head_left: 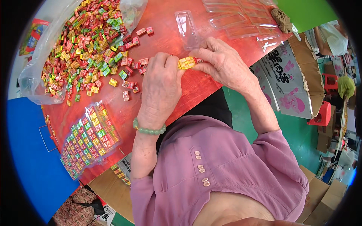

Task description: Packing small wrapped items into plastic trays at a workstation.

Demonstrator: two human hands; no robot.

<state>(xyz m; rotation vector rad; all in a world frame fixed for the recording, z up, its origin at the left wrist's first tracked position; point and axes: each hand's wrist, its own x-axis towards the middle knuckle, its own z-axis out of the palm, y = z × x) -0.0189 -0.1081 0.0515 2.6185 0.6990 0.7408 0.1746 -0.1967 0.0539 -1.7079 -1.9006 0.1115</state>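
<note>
Both my left hand (160, 88) and right hand (222, 62) pinch a short row of candies (187, 62) mid-frame, squeezing ends inward so it stays aligned below the clear tray (187, 28).

Just one head-worn fisheye cam, looking steeply down, close above the red table (196, 90), edges curving.

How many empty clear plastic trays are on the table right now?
At least 2: one single tray just above the hands, and a stack at the table's top right edge; its overlapping trays can't be counted.
</note>
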